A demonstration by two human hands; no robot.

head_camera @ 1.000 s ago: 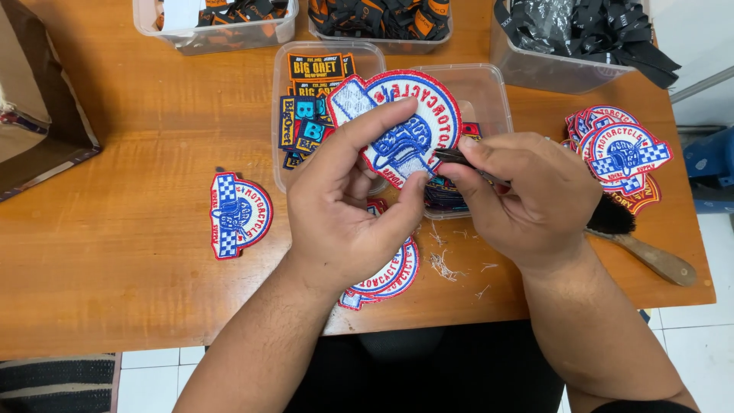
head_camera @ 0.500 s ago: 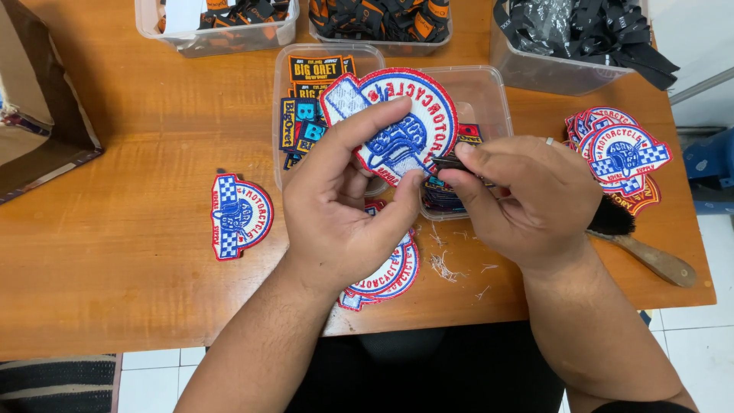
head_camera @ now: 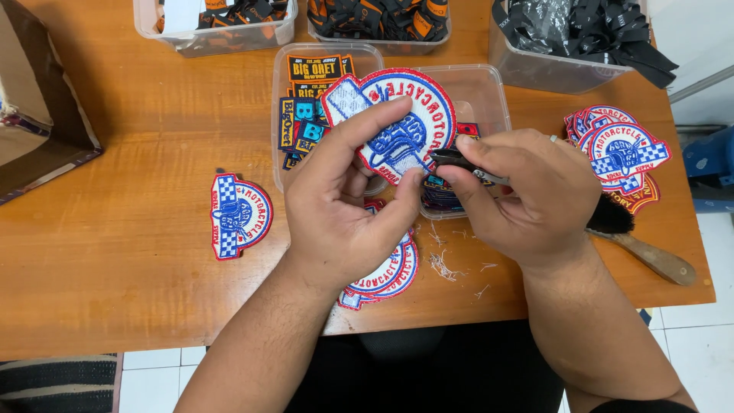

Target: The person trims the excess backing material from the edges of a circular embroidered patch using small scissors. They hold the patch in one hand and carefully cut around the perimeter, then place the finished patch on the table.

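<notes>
Embroidered in red, white and blue, a round patch [head_camera: 397, 122] is held up over the wooden counter [head_camera: 138, 138] by the left hand [head_camera: 348, 206], thumb on its lower edge and forefinger curled across its face. The right hand [head_camera: 527, 195] is closed around a small dark thread snipper [head_camera: 459, 162], whose tip meets the patch at its lower right edge, just beside the left thumb. Behind the patch stand two clear shallow trays [head_camera: 489, 84] side by side, the left one holding small rectangular patches in black, orange and blue. Under the left wrist lie more round patches [head_camera: 386, 271], partly covered, with loose thread scraps [head_camera: 443, 264] on the wood just beside them. One similar patch [head_camera: 238, 216] lies alone on the left, well apart from the hands. A stack of the same patches [head_camera: 621, 153] sits on the right, near a wooden-handled brush [head_camera: 650, 252] that is partly hidden behind the right hand. Three clear bins [head_camera: 535, 65] of dark straps line the far edge.
</notes>
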